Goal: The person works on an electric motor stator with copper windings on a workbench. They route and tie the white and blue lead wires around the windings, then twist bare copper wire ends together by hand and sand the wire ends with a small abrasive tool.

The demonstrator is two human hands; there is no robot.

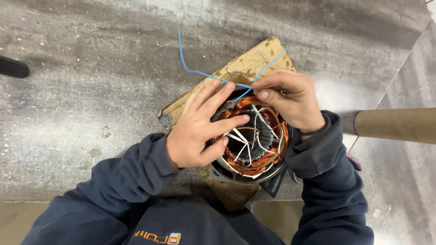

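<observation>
A motor stator with copper windings and white lacing cords stands on a worn wooden board on a grey metal bench. My left hand rests on the stator's left rim, fingers spread over the copper coil. My right hand sits at the upper right rim, pinching a thin blue cord that runs across the top of the windings. One end of the cord sticks up to the left, the other loops toward the right over the board.
A brown cardboard tube lies at the right. A dark handle-like object pokes in at the left edge. The bench's front edge runs just below my arms.
</observation>
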